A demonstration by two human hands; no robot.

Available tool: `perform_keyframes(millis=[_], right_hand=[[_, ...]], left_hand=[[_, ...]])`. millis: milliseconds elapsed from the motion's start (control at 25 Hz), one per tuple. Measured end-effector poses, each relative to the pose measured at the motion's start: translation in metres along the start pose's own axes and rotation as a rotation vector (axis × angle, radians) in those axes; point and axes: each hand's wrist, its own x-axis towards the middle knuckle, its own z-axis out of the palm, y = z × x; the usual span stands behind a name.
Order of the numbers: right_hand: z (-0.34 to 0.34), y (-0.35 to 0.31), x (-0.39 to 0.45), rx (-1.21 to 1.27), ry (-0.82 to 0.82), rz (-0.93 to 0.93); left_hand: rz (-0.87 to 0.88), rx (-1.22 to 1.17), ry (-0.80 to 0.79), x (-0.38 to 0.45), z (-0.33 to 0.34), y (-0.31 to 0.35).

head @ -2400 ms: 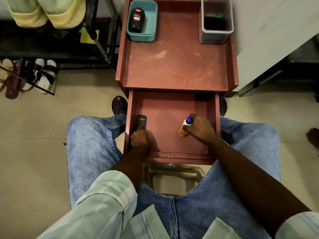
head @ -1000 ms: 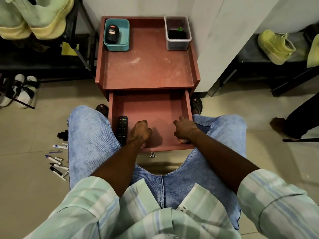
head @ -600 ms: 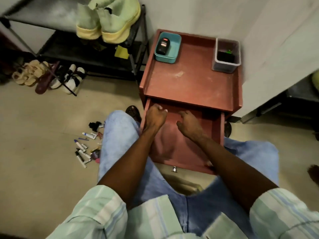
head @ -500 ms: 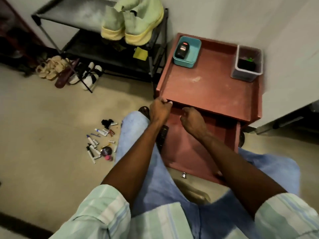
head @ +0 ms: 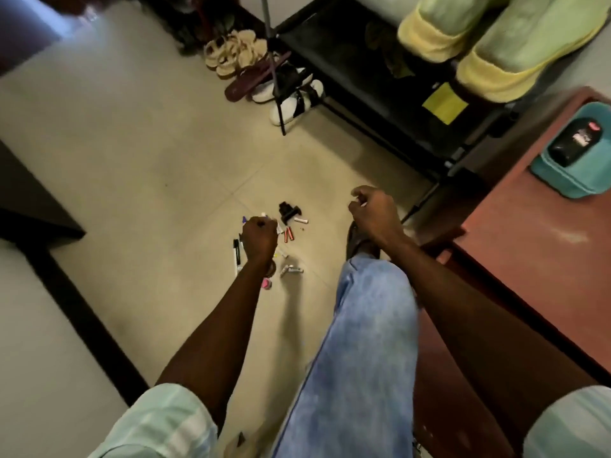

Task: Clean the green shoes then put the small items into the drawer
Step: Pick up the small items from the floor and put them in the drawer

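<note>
Small items (head: 277,239), a loose scatter of markers, batteries, tubes and one black clip-shaped piece, lie on the beige tiled floor (head: 148,166), left of the reddish-brown wooden cabinet (head: 529,246).

Head view only. Left hand (head: 259,238) hangs directly over the scatter, fingers curled into a fist; whether it pinches anything I cannot tell. Right hand (head: 373,213) is loosely curled too, between the scatter and the cabinet, apparently holding nothing. Left hand is clearly nearer. Black-and-white marker (head: 236,254) lies with its long axis roughly in line with the left forearm.

Count: two orange batteries (head: 289,234) side by side, one black clip, one pink-capped piece (head: 266,284), several tubes and pens, too blurred to count exactly. Two pale green shoes (head: 496,38) sit on the black rack (head: 380,90). One teal plastic tray (head: 575,180) on the cabinet holds a black bottle (head: 577,145).
</note>
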Motion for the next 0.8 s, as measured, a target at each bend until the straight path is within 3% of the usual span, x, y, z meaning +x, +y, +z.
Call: perform_keyframes(millis=[200,400,600,800], right_hand=[[0.066,0.017,0.062,-0.037,-0.161,0.042],[0.128,0.033,0.099,-0.020,-0.234,0.088],[0.178,0.046,0.111,-0.028,-0.233,0.072],[0.211,0.041,0.113,0.004,-0.195,-0.101]], left_hand=[[-0.127,0.333,0.023,0.061,-0.006,-0.074],[-0.155,0.478,-0.022,0.086,0.012,-0.121],[-0.052,0.600,-0.018,0.117,0.029,-0.156],[0.154,0.831,0.088,0.187,0.036,-0.160]])
